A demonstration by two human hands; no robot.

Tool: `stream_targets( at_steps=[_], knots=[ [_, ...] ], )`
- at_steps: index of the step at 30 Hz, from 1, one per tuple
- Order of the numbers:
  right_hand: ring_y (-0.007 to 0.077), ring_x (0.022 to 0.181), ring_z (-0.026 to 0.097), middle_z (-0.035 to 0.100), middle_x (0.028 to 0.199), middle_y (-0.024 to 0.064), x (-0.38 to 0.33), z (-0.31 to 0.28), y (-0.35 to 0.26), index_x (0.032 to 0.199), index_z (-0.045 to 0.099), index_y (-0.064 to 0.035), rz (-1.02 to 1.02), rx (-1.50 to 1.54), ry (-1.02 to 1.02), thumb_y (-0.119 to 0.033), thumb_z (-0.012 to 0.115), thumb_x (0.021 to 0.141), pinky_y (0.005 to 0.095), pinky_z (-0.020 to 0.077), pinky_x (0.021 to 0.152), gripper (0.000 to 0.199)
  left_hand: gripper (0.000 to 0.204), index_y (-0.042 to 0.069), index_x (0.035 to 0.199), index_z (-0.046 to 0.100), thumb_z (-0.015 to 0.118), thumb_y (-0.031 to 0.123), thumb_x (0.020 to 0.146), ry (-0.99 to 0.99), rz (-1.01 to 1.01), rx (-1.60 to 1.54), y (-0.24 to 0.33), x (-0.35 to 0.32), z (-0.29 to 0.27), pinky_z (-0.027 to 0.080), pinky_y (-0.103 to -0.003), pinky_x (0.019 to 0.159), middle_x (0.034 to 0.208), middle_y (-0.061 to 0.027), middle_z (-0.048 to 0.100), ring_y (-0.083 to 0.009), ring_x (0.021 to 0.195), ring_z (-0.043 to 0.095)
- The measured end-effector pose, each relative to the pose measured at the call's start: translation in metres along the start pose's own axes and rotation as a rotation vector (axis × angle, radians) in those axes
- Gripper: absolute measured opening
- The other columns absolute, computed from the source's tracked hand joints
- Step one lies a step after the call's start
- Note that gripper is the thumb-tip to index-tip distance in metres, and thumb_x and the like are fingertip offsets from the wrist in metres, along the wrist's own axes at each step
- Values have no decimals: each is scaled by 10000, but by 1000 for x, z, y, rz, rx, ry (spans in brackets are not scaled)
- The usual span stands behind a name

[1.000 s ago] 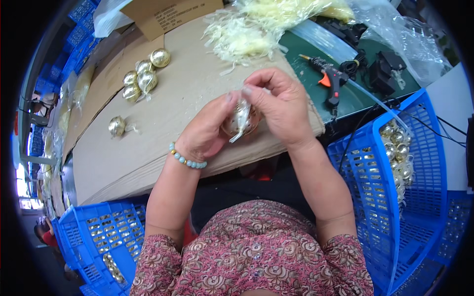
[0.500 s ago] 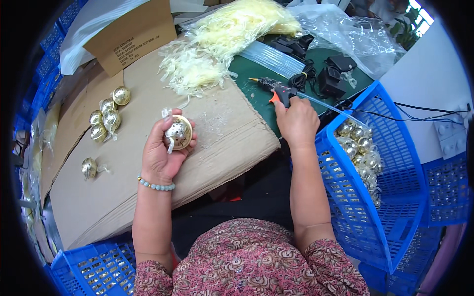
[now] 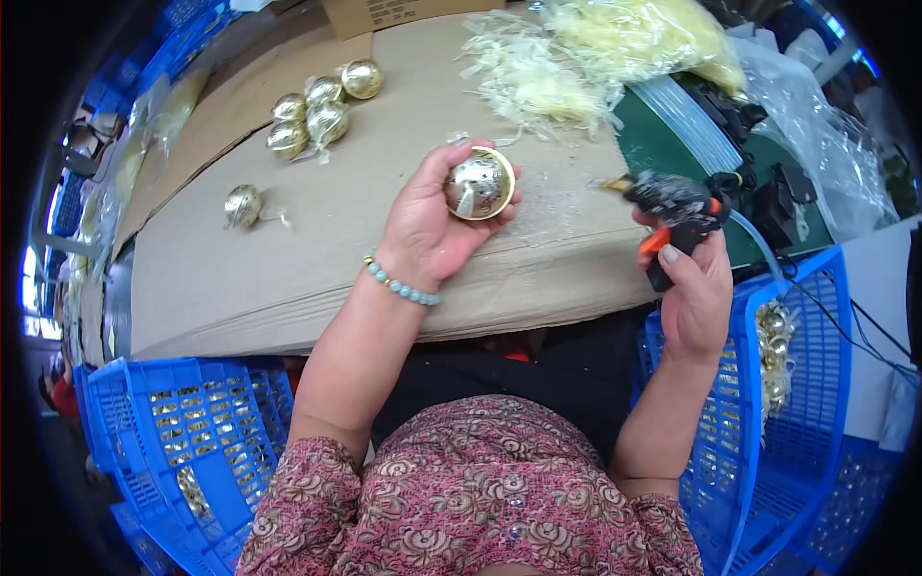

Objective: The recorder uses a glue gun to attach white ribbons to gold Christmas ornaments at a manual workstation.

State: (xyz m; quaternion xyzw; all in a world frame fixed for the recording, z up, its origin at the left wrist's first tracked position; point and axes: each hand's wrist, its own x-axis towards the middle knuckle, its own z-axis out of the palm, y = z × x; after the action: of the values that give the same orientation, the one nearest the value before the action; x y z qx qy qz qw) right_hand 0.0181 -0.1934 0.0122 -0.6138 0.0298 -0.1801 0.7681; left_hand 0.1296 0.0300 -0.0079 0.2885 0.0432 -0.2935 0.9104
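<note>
My left hand [image 3: 420,226] is closed around a shiny gold ball ornament [image 3: 488,180], which has a pale gold rim and a clear plastic strip on it. The ornament is held just above the cardboard. To its right, my right hand [image 3: 699,302] grips a black hot glue gun [image 3: 677,204] with an orange trigger. The gun's brass tip points left toward the ornament but stays apart from it. A cluster of several gold ball ornaments [image 3: 327,122] lies on the cardboard at the far left, and a single gold ball [image 3: 243,205] lies nearer to me.
Layered cardboard [image 3: 384,163] covers the table. Pale yellow strips [image 3: 547,82] are heaped at the back, beside clear glue sticks [image 3: 690,123] and a black power adapter [image 3: 793,187]. Blue crates flank me, the left one [image 3: 144,422] and the right one [image 3: 834,374], both with gold items.
My right hand has lifted the glue gun off the green surface and brought it nearer me, now with the grip in my palm. The view has shifted; my left hand still holds the ornament.
</note>
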Motion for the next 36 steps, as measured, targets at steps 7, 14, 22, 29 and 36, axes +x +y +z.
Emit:
stream_targets(
  at_steps=[7,14,22,29,36],
  knots=[
    [150,838,602,614,1022,112,-11,26,5,1205,463,6,66,-89,-129,-56,667,761,252,485,711,492,216,96,1013,580,589,272,886,84,80,66,-3,-5,5,501,-370,699,941,-142,637,-259,830,620],
    [155,936,593,613,1026,99,-11,41,9,1131,512,29,81,-6,-161,-10,640,824,290,460,852,335,238,118,1047,576,605,293,890,122,132,109,-7,-4,9,505,-384,754,972,-127,641,-220,897,618],
    [124,898,580,624,995,86,-8,44,17,1160,516,-1,-1,-48,-151,-55,643,837,242,447,781,351,229,133,1038,577,611,305,891,95,150,108,-9,-2,5,511,-391,792,1006,-110,639,-201,917,619],
    [101,882,554,612,1027,68,-8,41,20,1183,511,1,17,-54,-151,-59,637,845,224,433,748,365,197,133,1011,577,603,291,896,92,151,116,-10,-3,8,510,-385,794,992,-101,643,-196,900,619],
    [62,714,504,620,923,43,3,26,6,1134,551,3,119,-232,-75,-109,613,867,208,408,642,296,208,111,1016,564,598,279,899,76,164,87,-7,-5,5,528,-374,764,964,-124,638,-238,875,621]
  ],
)
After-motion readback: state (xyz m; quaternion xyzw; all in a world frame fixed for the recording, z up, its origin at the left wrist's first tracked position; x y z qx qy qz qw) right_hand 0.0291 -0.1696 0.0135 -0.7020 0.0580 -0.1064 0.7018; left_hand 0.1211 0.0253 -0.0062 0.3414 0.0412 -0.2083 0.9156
